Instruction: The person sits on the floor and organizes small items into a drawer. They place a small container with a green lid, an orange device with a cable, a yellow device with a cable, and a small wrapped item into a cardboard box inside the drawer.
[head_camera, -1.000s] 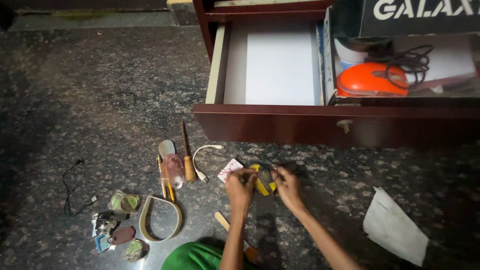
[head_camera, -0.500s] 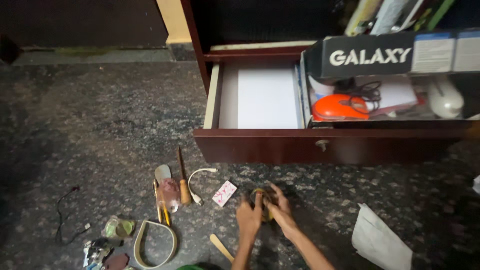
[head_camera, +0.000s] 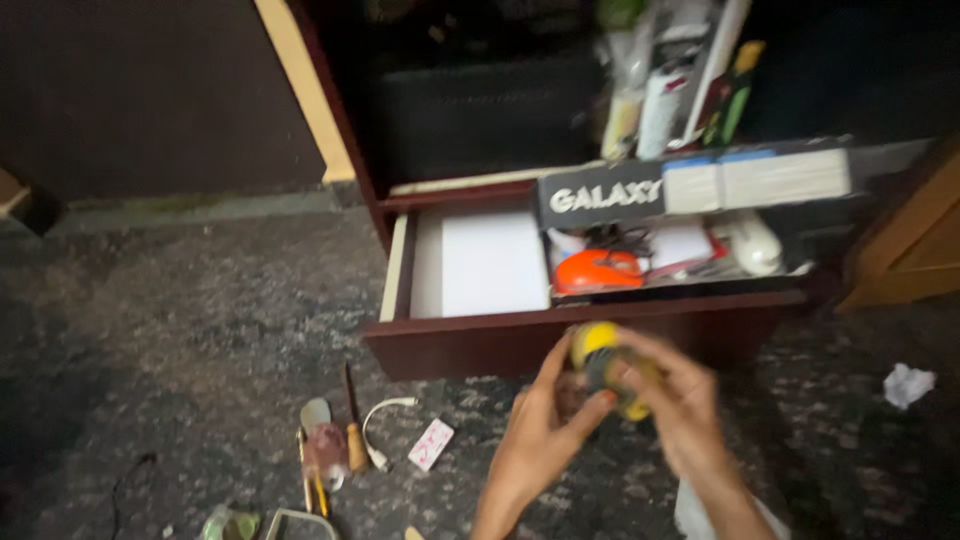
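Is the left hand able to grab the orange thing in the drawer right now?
Probably not at once: the left hand and right hand are both wrapped around a yellow object. The orange thing lies uncovered in the open drawer just beyond.

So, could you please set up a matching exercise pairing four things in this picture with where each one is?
Things:
1. yellow and black object
2. orange object
3. white cable
4. crumpled paper

Places:
A. floor, far right
B. inside the open drawer
C. between the left hand and right hand
D. floor, left of the hands

Pairs: 1-C, 2-B, 3-D, 4-A
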